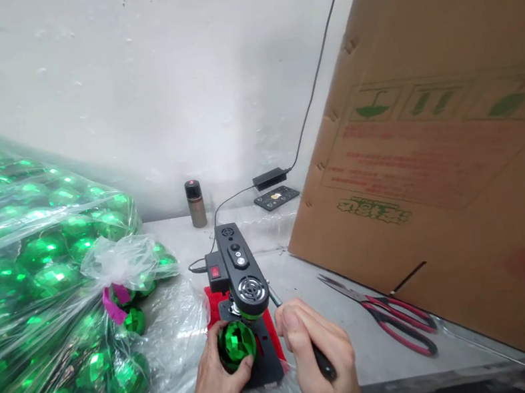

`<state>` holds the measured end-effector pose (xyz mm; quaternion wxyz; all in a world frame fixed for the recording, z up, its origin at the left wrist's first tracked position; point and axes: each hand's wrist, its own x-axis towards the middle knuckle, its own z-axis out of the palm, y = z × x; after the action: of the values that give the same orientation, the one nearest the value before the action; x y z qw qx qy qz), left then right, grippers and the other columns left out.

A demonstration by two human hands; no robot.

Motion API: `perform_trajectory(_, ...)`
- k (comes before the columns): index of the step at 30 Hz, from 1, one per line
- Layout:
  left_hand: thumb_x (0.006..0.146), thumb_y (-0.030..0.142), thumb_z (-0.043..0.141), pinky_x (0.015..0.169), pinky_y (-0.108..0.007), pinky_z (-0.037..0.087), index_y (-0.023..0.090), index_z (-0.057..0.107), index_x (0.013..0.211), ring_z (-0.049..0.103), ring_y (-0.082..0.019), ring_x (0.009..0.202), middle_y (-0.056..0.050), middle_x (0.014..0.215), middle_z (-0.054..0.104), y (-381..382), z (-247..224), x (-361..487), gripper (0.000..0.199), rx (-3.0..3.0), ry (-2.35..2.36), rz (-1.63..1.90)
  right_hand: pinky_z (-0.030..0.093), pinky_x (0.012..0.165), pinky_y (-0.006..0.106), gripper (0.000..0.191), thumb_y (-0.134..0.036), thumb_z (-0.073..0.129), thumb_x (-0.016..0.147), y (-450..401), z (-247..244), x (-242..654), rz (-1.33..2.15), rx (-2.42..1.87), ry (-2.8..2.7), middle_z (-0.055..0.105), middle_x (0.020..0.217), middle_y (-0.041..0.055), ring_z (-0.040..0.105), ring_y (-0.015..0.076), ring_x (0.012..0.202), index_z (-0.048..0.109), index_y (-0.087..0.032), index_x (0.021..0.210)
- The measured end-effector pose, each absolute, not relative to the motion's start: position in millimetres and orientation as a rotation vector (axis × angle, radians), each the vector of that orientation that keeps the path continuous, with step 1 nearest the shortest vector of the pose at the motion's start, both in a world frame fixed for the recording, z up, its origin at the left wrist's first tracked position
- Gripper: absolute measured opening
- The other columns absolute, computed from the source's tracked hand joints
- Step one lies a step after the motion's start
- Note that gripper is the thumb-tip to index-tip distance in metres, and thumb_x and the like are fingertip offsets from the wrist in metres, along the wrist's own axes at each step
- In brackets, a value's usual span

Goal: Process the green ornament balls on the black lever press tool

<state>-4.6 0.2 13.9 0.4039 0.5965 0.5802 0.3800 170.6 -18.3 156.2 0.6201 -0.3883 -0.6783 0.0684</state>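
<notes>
My left hand [216,377] holds a shiny green faceted ball [237,342], its fingers and thumb curled round the sides, over the base of a small black machine [241,261]. The machine has a round vent at its front end and a red switch on a side box. It stands on a red piece [271,330]. Closed round the black handle of a lever at the machine's right side is my right hand [317,349]. The lever's metal rod runs up to the machine's head. The ball's top is close to the front end of the head.
Clear plastic bags of green balls [47,275] fill the left. Red-handled scissors [389,313] lie right, beside a large cardboard box [435,166]. A small bottle [196,203], power adapter [270,178] and dark phone-like object [277,198] are behind the machine.
</notes>
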Motion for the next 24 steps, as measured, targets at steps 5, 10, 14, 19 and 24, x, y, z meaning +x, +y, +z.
perform_trajectory(5, 0.073, 0.043, 0.071, 0.113, -0.058, 0.053, 0.021, 0.064, 0.135, 0.070, -0.038, 0.125, -0.017, 0.133, 0.074, 5, 17, 7, 0.067, 1.621, 1.496, 0.985, 0.040, 0.054, 0.023, 0.032, -0.001, 0.041, 0.103, -20, 157, 171, 0.166, -0.886, -1.573, 0.046, 0.068, -0.0038, 0.049, 0.0092, 0.058, 0.044, -0.023, 0.080)
perform_trajectory(10, 0.070, 0.044, 0.073, 0.110, -0.057, 0.055, 0.019, 0.066, 0.134, 0.071, -0.039, 0.122, -0.016, 0.127, 0.075, 12, 15, 13, 0.068, 1.621, 1.562, 0.998, 0.040, 0.053, 0.023, 0.031, -0.003, 0.041, 0.103, -22, 157, 172, 0.172, -0.906, -1.580, 0.048, 0.068, -0.0031, 0.049, 0.0095, 0.058, 0.045, -0.023, 0.080)
perform_trajectory(14, 0.070, 0.045, 0.075, 0.106, -0.058, 0.058, 0.021, 0.069, 0.130, 0.073, -0.039, 0.116, -0.014, 0.118, 0.076, 12, 15, 16, 0.065, 1.643, 1.567, 1.038, 0.040, 0.053, 0.024, 0.032, -0.003, 0.041, 0.103, -22, 158, 172, 0.167, -0.909, -1.583, 0.048, 0.067, -0.0030, 0.050, 0.0097, 0.058, 0.045, -0.023, 0.079)
perform_trajectory(19, 0.071, 0.048, 0.075, 0.110, -0.058, 0.054, 0.020, 0.062, 0.134, 0.071, -0.039, 0.122, -0.016, 0.127, 0.075, 10, 12, 15, 0.071, 1.498, 1.576, 1.126, 0.040, 0.053, 0.023, 0.031, -0.002, 0.042, 0.103, -21, 158, 172, 0.161, -0.900, -1.582, 0.048, 0.068, -0.0031, 0.050, 0.0096, 0.058, 0.046, -0.023, 0.080)
perform_trajectory(24, 0.068, 0.074, 0.077, 0.097, -0.048, 0.059, 0.019, 0.057, 0.126, 0.077, -0.034, 0.107, -0.013, 0.111, 0.079, 15, 6, -1, 0.083, 1.016, 1.458, 1.153, 0.042, 0.055, 0.023, 0.030, -0.002, 0.042, 0.102, -22, 157, 172, 0.158, -0.902, -1.573, 0.051, 0.069, -0.0021, 0.052, 0.0102, 0.059, 0.048, -0.023, 0.082)
